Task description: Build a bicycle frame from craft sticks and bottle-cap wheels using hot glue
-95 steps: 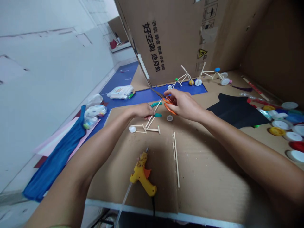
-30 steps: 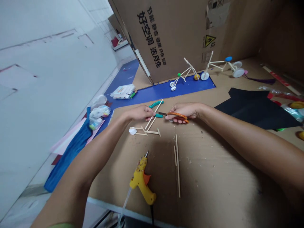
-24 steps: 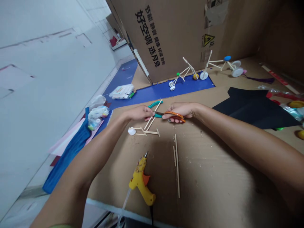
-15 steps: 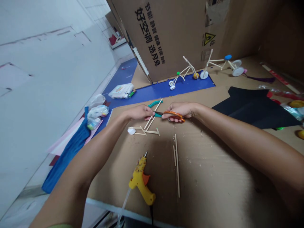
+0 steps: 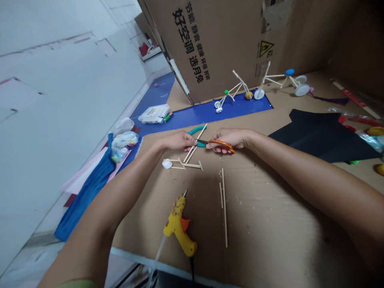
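Observation:
My right hand (image 5: 222, 138) is closed around the orange handles of a pair of scissors (image 5: 222, 144). The blades point left and reach the fingertips of my left hand (image 5: 181, 141), which is pinched closed. Whatever lies between those fingers is too small or hidden to make out. Under the hands are pliers with teal handles (image 5: 198, 129) and two wooden sticks (image 5: 191, 153), partly covered. Just below the left hand lies a small stick frame (image 5: 192, 165) with a white wheel (image 5: 167, 163) at its left end.
A yellow glue gun (image 5: 177, 224) lies near the front edge, with two loose sticks (image 5: 225, 212) to its right. Stick tricycles (image 5: 240, 89) stand by the upright cardboard box (image 5: 228, 44). A black sheet (image 5: 318, 136) lies right, plastic bags (image 5: 123, 144) left.
The view has shifted slightly. Both hands and the scissors keep the same pose, with no visible change in what they hold.

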`<state>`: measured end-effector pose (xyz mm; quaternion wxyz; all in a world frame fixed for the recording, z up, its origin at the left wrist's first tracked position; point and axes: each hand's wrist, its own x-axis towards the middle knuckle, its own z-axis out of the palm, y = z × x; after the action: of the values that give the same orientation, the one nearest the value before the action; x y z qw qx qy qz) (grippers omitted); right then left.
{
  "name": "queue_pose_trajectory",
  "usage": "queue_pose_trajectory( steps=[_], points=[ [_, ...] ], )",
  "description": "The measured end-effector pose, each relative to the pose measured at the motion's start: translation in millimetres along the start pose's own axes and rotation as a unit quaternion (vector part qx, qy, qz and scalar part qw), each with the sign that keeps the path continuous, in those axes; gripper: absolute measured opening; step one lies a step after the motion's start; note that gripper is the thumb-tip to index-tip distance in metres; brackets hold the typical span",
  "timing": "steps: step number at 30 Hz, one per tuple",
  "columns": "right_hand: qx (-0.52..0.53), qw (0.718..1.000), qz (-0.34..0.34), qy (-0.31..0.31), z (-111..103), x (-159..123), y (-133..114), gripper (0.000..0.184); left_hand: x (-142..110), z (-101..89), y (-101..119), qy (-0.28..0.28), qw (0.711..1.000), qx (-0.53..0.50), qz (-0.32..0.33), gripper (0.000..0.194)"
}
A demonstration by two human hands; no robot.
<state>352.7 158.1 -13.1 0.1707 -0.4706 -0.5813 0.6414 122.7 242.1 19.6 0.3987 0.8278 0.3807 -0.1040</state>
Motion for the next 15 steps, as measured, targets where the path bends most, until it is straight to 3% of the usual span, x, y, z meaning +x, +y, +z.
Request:
queue_pose_trajectory(
  steps=[15],
  points=[
    [-0.020, 1.000, -0.004, 0.003, 1.0, 0.1, -0.6, 0.047, -1.8, 2.4, 5.3, -0.004, 1.000, -0.008, -0.010, 0.035]
  ],
)
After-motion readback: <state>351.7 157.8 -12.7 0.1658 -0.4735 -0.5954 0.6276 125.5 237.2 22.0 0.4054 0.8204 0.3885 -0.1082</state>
